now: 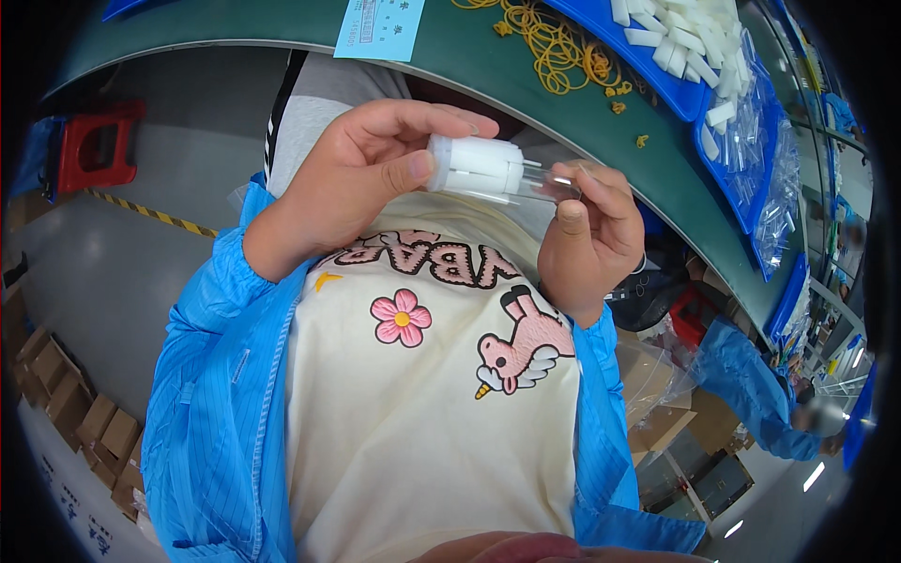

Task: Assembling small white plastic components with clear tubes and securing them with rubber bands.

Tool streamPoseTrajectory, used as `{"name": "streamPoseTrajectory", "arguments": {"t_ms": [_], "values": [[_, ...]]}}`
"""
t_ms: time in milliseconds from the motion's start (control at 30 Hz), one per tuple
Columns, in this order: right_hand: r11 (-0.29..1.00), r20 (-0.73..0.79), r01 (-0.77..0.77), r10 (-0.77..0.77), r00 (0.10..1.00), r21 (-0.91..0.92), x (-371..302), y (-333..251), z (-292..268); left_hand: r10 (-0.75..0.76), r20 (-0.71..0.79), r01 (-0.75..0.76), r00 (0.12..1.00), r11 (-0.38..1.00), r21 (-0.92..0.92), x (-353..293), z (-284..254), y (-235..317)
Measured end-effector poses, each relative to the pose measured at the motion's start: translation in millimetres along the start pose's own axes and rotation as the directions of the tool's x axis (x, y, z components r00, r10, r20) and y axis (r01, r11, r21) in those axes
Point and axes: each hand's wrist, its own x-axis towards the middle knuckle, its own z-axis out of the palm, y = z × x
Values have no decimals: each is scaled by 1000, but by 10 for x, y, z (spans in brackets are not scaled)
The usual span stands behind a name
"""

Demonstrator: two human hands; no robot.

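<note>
In front of my chest, below the table's near edge, I hold a bundle of white plastic pieces (483, 167) with clear plastic around it. My left hand (361, 164) is closed round its left end, thumb on the near side and fingers over the top. From the bundle's right end sticks out a clear plastic tube (544, 184), lying nearly level. The fingertips of my right hand (596, 225) pinch the tube's outer end. How far the tube reaches into the bundle is hidden.
On the green table (235, 21) lie a light blue paper slip (380, 33) and yellow rubber bands (558, 52). Blue trays at the right hold white plastic pieces (680, 42) and clear tubes (746, 155). A red stool (99, 145) and cardboard boxes (56, 380) stand at the left.
</note>
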Motion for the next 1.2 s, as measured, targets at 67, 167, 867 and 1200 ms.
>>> {"name": "streamPoseTrajectory", "arguments": {"t_ms": [67,167,867,1200], "values": [[1000,-10,-14,14,1000,18,1,4,-6,-5,7,5,1000,999,-38,6,8,-23],[998,-19,-33,34,999,49,-4,-12,21,23,25,-21,999,997,-80,-2,1,-65],[997,209,48,-33,977,-65,68,-71,215,181,122,-179,976,983,-33,33,-24,-223],[1000,222,21,-25,975,20,55,-69,259,125,134,-116,983,990,-77,13,-36,-227]]}}
